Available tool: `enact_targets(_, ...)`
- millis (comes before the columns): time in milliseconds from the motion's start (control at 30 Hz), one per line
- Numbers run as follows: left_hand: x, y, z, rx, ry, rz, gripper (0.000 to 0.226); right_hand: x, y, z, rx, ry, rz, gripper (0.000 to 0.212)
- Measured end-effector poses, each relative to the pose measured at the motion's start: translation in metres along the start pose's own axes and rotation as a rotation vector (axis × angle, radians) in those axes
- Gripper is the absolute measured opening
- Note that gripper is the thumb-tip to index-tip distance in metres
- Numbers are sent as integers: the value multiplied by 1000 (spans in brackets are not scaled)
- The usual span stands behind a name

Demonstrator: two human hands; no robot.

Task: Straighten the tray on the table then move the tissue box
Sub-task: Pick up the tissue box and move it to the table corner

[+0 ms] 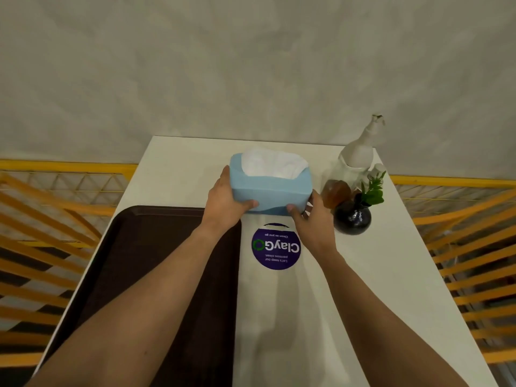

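Note:
A light blue tissue box (275, 191) with white tissue sticking out of its top is near the far middle of the white table (377, 269). My left hand (226, 198) grips its left end and my right hand (312, 216) grips its right front corner. Whether the box rests on the table or is lifted a little I cannot tell. A dark brown tray (145, 275) lies on the left side of the table, its long edge in line with the table's side, partly under my left forearm.
A black round vase with a green sprig (353, 219), an amber bottle (335, 192) and a white pump bottle (358, 155) stand just right of the box. A purple round sticker (276, 248) is on the table's middle. Yellow railings flank the table; a grey wall is behind.

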State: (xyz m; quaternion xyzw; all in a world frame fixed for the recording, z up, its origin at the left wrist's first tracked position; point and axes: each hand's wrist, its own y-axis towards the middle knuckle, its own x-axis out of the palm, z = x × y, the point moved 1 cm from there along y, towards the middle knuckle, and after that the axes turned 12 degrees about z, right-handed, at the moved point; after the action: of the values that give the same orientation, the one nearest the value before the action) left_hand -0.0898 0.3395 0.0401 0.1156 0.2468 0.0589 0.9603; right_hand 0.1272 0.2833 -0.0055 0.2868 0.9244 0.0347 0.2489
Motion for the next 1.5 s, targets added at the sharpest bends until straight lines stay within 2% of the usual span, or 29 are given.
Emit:
enact_targets(733,-206,90,-102,50,-14,83,85,190,-50,-145,-57,11,-12,66)
enact_targets(967,-210,128,-136,39,-56,63,85,230,-28,-154,-56,-39,-9,68)
enact_targets(1300,-177,186,-187,34,-44,29,91,286,29,-122,-15,-52,-53,74)
enact_targets(1500,-172,198,-194,31,-64,28,91,298,42,-116,-21,-39,-56,76)
